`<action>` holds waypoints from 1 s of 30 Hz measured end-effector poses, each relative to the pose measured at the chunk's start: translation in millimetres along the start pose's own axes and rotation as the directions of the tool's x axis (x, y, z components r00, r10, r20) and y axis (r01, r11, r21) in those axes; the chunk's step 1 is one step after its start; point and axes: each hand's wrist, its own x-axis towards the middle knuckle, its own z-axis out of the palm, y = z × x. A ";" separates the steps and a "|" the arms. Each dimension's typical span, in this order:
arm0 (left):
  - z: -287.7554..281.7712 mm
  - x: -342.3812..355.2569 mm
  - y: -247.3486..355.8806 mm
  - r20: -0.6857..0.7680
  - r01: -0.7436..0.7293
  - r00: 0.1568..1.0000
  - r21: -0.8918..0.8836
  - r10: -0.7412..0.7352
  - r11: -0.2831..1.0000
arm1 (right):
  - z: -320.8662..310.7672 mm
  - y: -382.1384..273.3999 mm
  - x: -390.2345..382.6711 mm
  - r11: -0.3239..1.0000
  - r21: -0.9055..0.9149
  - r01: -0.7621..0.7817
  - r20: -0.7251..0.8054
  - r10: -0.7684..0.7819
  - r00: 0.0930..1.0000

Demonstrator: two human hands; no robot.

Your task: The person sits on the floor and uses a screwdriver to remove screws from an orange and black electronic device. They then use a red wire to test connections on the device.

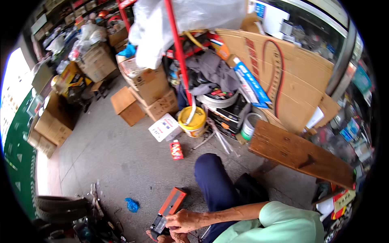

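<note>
The right hand rests on the near end of an orange and black box lying on the concrete floor, its fingers curled over a small grey part there. The left hand sits under it, mostly hidden; I cannot tell its grip. The work looks barely begun: the box seems whole, beside a blue scrap.
</note>
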 end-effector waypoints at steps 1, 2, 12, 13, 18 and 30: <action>-5.3 1.2 -2.5 0.041 0.006 0.999 0.046 -0.008 0.999 | 4.8 -6.5 -5.9 0.999 0.021 -0.050 -0.078 0.052 0.996; -6.0 3.2 -12.0 0.087 0.033 0.995 0.081 -0.040 0.996 | 4.9 -9.6 -14.6 0.991 -0.024 -0.135 -0.059 0.133 0.989; -41.9 34.2 -6.9 0.555 0.020 0.831 -0.007 -0.013 1.000 | -22.3 -20.2 -27.2 0.891 -0.153 -0.427 -0.492 0.306 0.815; -19.6 3.5 7.2 0.470 0.053 0.881 0.020 -0.056 0.998 | -34.3 -33.8 -29.7 0.876 -0.099 -0.472 -0.505 0.364 0.782; -18.1 3.8 2.5 0.305 -0.014 0.952 -0.046 0.028 0.999 | -30.7 -21.3 -34.5 0.819 -0.174 -0.546 -0.578 0.364 0.731; 1.4 -3.8 -13.5 0.060 -0.122 0.992 0.164 0.113 0.979 | -37.3 -23.2 -27.3 0.782 -0.157 -0.603 -0.541 0.443 0.715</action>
